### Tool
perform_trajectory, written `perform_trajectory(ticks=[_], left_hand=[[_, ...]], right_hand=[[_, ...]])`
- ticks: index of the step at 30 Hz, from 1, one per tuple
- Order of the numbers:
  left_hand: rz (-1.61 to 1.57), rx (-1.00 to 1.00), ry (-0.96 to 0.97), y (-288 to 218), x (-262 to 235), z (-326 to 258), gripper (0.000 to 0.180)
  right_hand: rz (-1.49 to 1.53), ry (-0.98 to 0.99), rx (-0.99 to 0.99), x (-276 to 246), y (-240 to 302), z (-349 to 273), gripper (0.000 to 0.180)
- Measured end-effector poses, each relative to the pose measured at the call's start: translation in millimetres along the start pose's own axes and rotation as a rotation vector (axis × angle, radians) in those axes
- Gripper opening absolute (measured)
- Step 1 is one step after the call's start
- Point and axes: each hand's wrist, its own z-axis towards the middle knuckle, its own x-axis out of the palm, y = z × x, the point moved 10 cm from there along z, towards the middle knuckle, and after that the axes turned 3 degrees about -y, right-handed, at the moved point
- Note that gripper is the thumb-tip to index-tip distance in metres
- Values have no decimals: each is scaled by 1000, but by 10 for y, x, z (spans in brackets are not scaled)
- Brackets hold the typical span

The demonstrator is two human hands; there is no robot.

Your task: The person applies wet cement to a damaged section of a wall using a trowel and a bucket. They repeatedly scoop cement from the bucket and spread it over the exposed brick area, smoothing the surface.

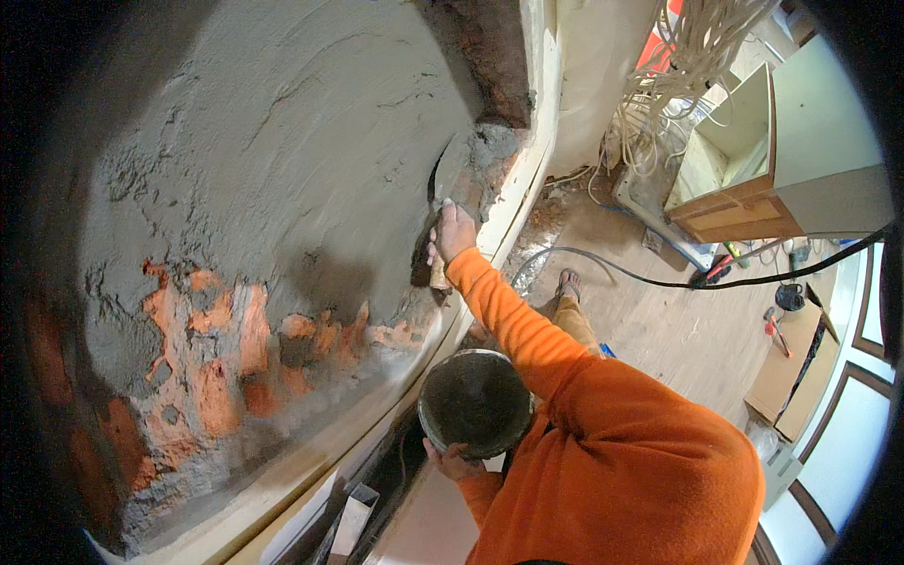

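My right hand [456, 232], at the end of an outstretched orange sleeve, is closed round a trowel's wooden handle [439, 276]. The trowel's thin blade lies up against the grey mortar near the wall's right edge. Lower down, my left hand [456, 462] grips the near rim of a round dark bucket [422, 407], close to my body. Its inside looks dark grey; how full it is I cannot tell. Wet grey mortar [311, 122] covers most of the wall, with ridges and trowel marks. Along the lower part, orange-red brick [218, 395] shows through.
A pale ledge [395, 400] runs below the wall. To the right, a black cable [650, 276] crosses the wooden floor [650, 330]. Coiled white cables [650, 132], an open cabinet [734, 155], a cardboard box [786, 377] and scattered tools stand or lie beyond. A foot [569, 282] shows below.
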Motion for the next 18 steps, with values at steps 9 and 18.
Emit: perform_trajectory(ticks=[9,18], left_hand=[[182,-107,-206,-341,546,-3,68],[964,1097,238,-832,1076,-232,52]], right_hand=[[69,-92,105,-34,-307,87,39],[217,-134,304,211,-745,-687,38]])
